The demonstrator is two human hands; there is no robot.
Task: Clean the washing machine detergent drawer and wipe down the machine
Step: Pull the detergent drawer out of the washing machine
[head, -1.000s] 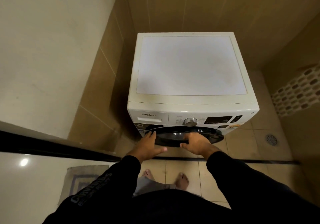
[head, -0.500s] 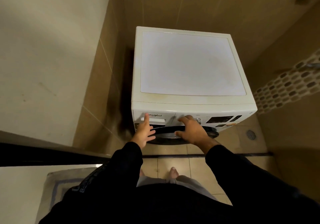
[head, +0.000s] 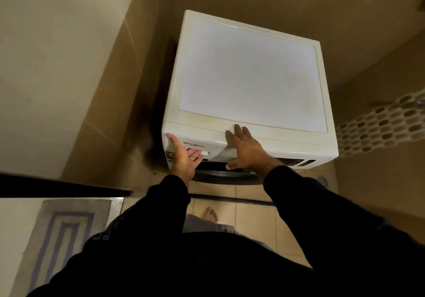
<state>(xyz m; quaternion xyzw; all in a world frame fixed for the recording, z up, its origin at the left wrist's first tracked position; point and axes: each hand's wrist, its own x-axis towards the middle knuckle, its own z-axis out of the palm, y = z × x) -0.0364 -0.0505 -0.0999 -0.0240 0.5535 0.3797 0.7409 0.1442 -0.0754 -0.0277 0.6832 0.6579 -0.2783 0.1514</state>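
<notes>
Left hand lay spread on the Whirlpool detergent drawer; right hand pressed flat, fingers straight, on the washing machine front edge

Stood dimly lit, with tan tiled walls, beige floor tiles, a striped bath mat and a floor drain.

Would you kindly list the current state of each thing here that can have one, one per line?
detergent drawer: closed, flush with the front panel
left hand: open, fingers at the drawer's handle recess
right hand: open, flat on the machine's top front edge
washing machine: upright, nothing on top
door: only its top rim shows; cannot tell if latched
</notes>
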